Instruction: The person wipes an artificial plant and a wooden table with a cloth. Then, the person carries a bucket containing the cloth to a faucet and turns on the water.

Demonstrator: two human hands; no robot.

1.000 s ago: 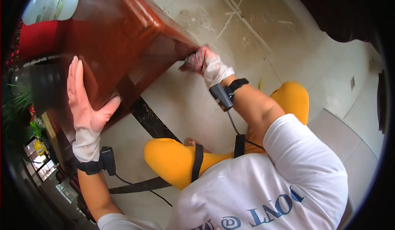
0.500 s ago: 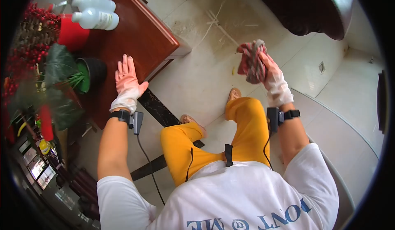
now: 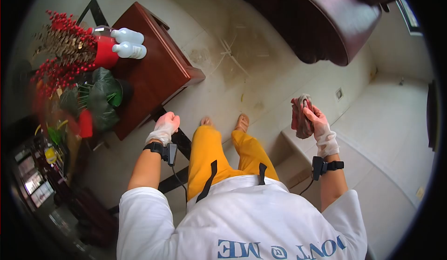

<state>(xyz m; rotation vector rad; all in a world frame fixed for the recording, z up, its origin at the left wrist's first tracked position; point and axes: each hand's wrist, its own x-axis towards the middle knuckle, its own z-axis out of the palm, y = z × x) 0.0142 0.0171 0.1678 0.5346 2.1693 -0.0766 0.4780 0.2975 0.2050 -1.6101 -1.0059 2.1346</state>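
My right hand [image 3: 320, 123], in a thin whitish glove, grips a crumpled red and grey cloth [image 3: 301, 116] that hangs from its fingers above the floor. On the other side, my left hand [image 3: 167, 123] wears a similar glove and is curled into a fist, with nothing showing in it. It is near the front corner of a reddish-brown wooden table [image 3: 156, 71], apart from the tabletop. Two white bottles [image 3: 130, 50] stand on that table, beside a red pot [image 3: 106, 51] with red berry stems.
A large-leafed green plant [image 3: 106, 99] stands at the table's near left side. A dark red leather sofa [image 3: 321, 20] is at the upper right. Brownish smears and pale streaks mark the floor [image 3: 228, 55]. A small square drain [image 3: 339, 94] lies to the right.
My left hand has left the tabletop and closed from flat to a fist. My right hand, still gripping the cloth, has moved lower and right in view. My feet are closer together.
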